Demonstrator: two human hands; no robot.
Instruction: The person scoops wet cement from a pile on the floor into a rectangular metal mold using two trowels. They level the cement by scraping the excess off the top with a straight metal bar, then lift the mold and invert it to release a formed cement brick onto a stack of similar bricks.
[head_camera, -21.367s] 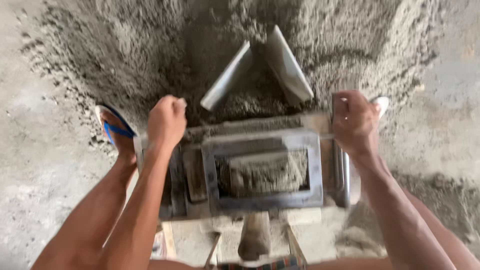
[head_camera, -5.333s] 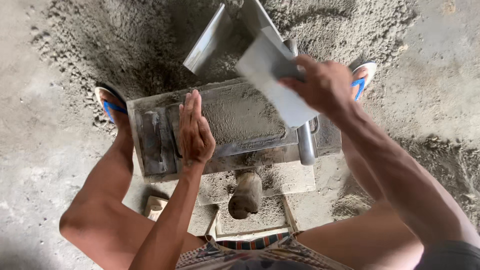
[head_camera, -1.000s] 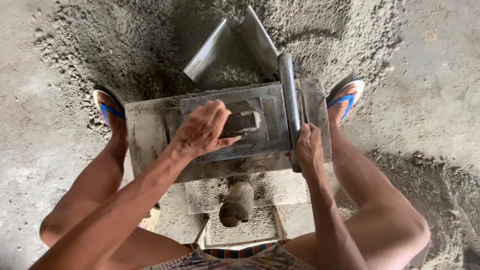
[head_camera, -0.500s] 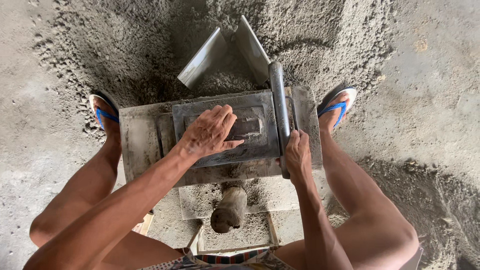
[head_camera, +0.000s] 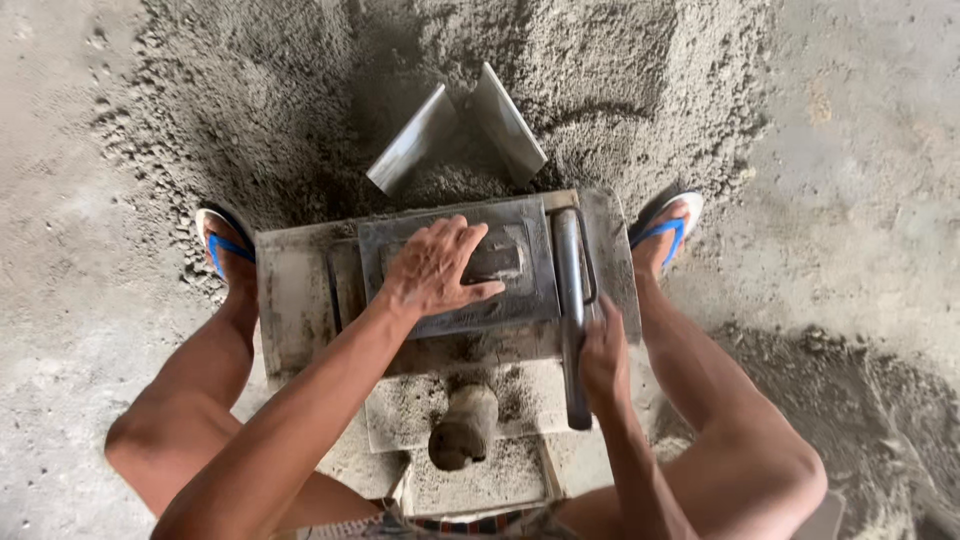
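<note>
A grey metal mould (head_camera: 300, 300), crusted with dried cement, sits on a bare concrete floor (head_camera: 60, 330), and everything else lies around it. The left hand (head_camera: 435, 268) lies flat on the lid (head_camera: 525, 290) in the middle of the mould, fingers spread and slightly bent, pressing rather than gripping. At the mould's right end the right hand (head_camera: 603, 358) is curled around the near end of a steel bar (head_camera: 570, 300), which runs from the far edge of the mould back toward the person.

Just beyond the mould a heap of damp grey sand mix (head_camera: 300, 110) spreads across the floor, and two flat metal plates (head_camera: 455, 135) stand in it, leaning into a V. On the near side of the mould lie pale slabs (head_camera: 400, 410) dusted with mix, with a stubby rounded handle (head_camera: 462, 430) over them. A foot in a blue-strapped sandal (head_camera: 222, 245) rests at each end of the mould. The floor is rough and stained; no walls are in view.
</note>
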